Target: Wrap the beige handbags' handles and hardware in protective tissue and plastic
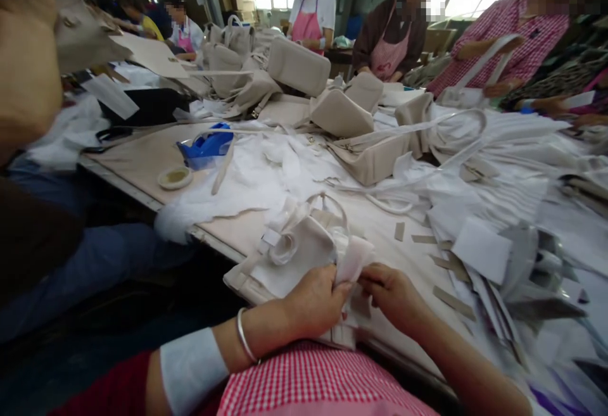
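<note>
A cream handbag (304,258) lies at the table's near edge, with white wrapping and a rolled white strip (284,249) on it. My left hand (320,299) is closed at the bag's right side, its thumb pressed against a pale strip of wrapping (355,256). Just to the right, my right hand (392,292) pinches at the edge of that same strip, fingertips curled. What exactly sits between the right fingertips is too small to make out. A thin handle (339,208) arches up from the bag's far side.
White tissue (266,172) spreads beyond the bag, beside a blue tape dispenser (206,144) and a small round dish (174,178). Cream bags (299,64) pile up behind. Paper sheets (484,248) and beige strips (453,302) lie at right. Several co-workers stand around the table; one person's arm (28,55) is close at left.
</note>
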The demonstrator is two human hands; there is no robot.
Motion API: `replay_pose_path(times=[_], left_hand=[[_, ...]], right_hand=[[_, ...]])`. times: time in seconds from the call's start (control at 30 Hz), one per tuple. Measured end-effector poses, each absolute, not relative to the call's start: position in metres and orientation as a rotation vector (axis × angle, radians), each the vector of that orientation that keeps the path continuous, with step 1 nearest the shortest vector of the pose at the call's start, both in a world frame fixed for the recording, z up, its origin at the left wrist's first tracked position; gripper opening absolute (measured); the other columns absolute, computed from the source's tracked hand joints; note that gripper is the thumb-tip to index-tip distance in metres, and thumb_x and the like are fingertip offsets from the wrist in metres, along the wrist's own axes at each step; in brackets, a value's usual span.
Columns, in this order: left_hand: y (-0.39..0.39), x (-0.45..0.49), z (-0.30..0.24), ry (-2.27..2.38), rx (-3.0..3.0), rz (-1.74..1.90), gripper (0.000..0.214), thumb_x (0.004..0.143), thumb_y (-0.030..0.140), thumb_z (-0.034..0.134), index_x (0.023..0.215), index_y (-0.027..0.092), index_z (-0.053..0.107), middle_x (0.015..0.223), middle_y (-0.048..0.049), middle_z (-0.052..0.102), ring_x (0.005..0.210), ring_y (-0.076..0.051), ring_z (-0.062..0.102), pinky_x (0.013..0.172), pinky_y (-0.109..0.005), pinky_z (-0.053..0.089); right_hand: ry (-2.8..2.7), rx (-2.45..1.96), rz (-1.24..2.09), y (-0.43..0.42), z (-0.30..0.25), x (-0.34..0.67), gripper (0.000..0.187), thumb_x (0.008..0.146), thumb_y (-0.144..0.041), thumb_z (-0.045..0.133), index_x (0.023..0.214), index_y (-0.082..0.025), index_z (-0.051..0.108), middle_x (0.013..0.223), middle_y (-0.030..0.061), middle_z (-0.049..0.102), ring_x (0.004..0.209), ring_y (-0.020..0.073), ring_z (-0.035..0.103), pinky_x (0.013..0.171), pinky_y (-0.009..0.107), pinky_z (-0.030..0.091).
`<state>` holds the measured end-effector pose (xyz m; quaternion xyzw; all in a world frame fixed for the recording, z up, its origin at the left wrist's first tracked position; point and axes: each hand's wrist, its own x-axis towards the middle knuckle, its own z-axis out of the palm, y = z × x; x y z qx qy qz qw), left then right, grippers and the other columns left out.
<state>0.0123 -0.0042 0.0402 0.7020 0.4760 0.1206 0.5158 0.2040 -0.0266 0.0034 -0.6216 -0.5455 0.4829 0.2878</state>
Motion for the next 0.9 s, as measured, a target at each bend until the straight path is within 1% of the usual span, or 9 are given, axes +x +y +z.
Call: replay_pose_path(times=[0.07,0.13,0.27,0.37,0.47,0.6,0.7,0.77,0.9], left_hand=[[-0.005,0.011,0.04,1.145,1.718,0.295,0.028,0.092,0.037,0.044,0.092,0.014,0.06,0.076,-0.0068,0.068,0.062,-0.019,0.066,0.057,-0.028,0.047],[-0.005,0.01,0.039,1.162,1.772,0.312,0.027,0.091,0.035,0.044,0.092,0.014,0.06,0.08,-0.0088,0.069,0.071,-0.021,0.068,0.063,-0.03,0.048],[-0.004,0.009,0.039,1.187,1.827,0.303,0.031,0.092,0.037,0.043,0.096,0.013,0.062,0.085,-0.0121,0.071,0.08,-0.025,0.068,0.068,-0.033,0.049],[-0.003,0.011,0.037,1.175,1.867,0.287,0.031,0.092,0.035,0.043,0.096,0.012,0.063,0.088,-0.0141,0.07,0.082,-0.026,0.067,0.069,-0.033,0.049],[-0.004,0.012,0.035,1.162,1.916,0.287,0.027,0.091,0.03,0.043,0.094,0.011,0.063,0.089,-0.015,0.07,0.082,-0.026,0.067,0.071,-0.034,0.05],[-0.006,0.011,0.033,1.15,1.912,0.317,0.029,0.092,0.029,0.041,0.092,0.01,0.063,0.087,-0.0156,0.07,0.08,-0.026,0.067,0.07,-0.035,0.049],[-0.007,0.01,0.034,1.144,1.832,0.374,0.03,0.092,0.034,0.045,0.089,0.011,0.064,0.084,-0.014,0.07,0.076,-0.024,0.066,0.068,-0.033,0.049],[-0.007,0.008,0.036,1.11,1.684,0.408,0.034,0.09,0.042,0.051,0.089,0.011,0.065,0.081,-0.011,0.07,0.071,-0.022,0.065,0.062,-0.03,0.049],[-0.005,0.007,0.037,1.042,1.327,0.427,0.049,0.079,0.059,0.063,0.087,0.011,0.067,0.071,-0.0053,0.067,0.058,-0.017,0.061,0.05,-0.024,0.044]], right_hand=[[-1.485,-1.621,1.298,-0.018,0.005,0.204,0.024,0.072,-0.017,0.054,0.077,-0.02,0.077,0.071,0.0011,0.064,0.061,0.0145,0.056,0.053,0.025,0.046],[-1.401,-1.532,1.421,-0.015,0.009,0.2,0.023,0.071,-0.015,0.056,0.079,-0.019,0.078,0.069,0.0008,0.065,0.062,0.0148,0.056,0.058,0.026,0.047],[-1.024,-1.105,1.806,-0.024,0.018,0.189,0.03,0.071,-0.017,0.065,0.099,-0.018,0.076,0.085,0.0042,0.073,0.076,0.0179,0.063,0.077,0.031,0.05],[-0.688,-1.025,1.915,-0.033,0.021,0.176,0.031,0.071,-0.022,0.074,0.101,-0.016,0.073,0.085,0.0066,0.074,0.072,0.0188,0.066,0.071,0.031,0.052],[-0.428,-1.095,1.857,-0.039,0.02,0.16,0.029,0.068,-0.021,0.08,0.095,-0.016,0.072,0.075,0.004,0.073,0.062,0.0179,0.066,0.059,0.028,0.051],[-0.29,-1.11,1.741,-0.04,0.018,0.143,0.027,0.064,-0.018,0.081,0.089,-0.016,0.071,0.072,0.0021,0.071,0.056,0.0165,0.063,0.047,0.024,0.047],[-0.264,-1.093,1.735,-0.041,0.019,0.14,0.025,0.064,-0.018,0.08,0.087,-0.015,0.07,0.067,0.0014,0.069,0.059,0.0168,0.063,0.051,0.025,0.05],[-0.248,-1.068,1.752,-0.042,0.02,0.141,0.025,0.064,-0.019,0.08,0.087,-0.016,0.07,0.066,0.001,0.068,0.06,0.0173,0.064,0.054,0.026,0.052],[-0.246,-1.034,1.783,-0.043,0.022,0.146,0.025,0.064,-0.02,0.08,0.087,-0.016,0.07,0.073,0.0028,0.071,0.061,0.0171,0.064,0.056,0.028,0.054]])
